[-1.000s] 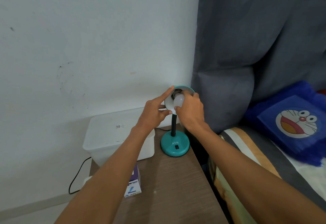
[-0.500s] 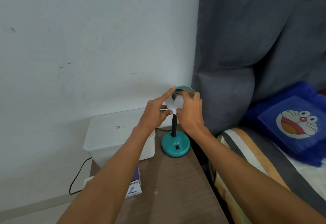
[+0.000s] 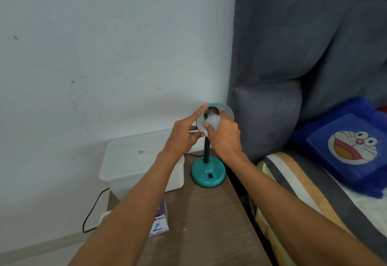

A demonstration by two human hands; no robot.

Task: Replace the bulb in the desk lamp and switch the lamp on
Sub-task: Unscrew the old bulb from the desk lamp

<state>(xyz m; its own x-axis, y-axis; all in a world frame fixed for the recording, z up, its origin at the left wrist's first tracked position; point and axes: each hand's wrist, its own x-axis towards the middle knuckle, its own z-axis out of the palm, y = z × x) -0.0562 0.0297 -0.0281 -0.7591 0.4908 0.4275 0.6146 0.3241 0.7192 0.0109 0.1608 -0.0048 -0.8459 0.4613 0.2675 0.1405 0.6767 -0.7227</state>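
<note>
A teal desk lamp stands at the back right of the wooden table, its round base (image 3: 208, 174) carrying a black switch (image 3: 210, 175). The shade (image 3: 227, 111) tilts toward me. My left hand (image 3: 184, 135) grips the shade's left rim, index finger stretched up along the edge. My right hand (image 3: 225, 135) is closed around a white bulb (image 3: 213, 121), whose metal screw end (image 3: 210, 112) sits at the socket mouth inside the shade. The lamp is unlit.
A white lidded plastic box (image 3: 138, 161) stands left of the lamp against the wall. A small purple and white bulb carton (image 3: 160, 222) lies under my left forearm. A black cord (image 3: 92, 211) hangs at the table's left. A bed with a blue cartoon cushion (image 3: 347, 146) lies right.
My right hand has turned on the bulb, so more of the white globe and its screw thread show below the socket. My left hand has stayed on the shade rim.
</note>
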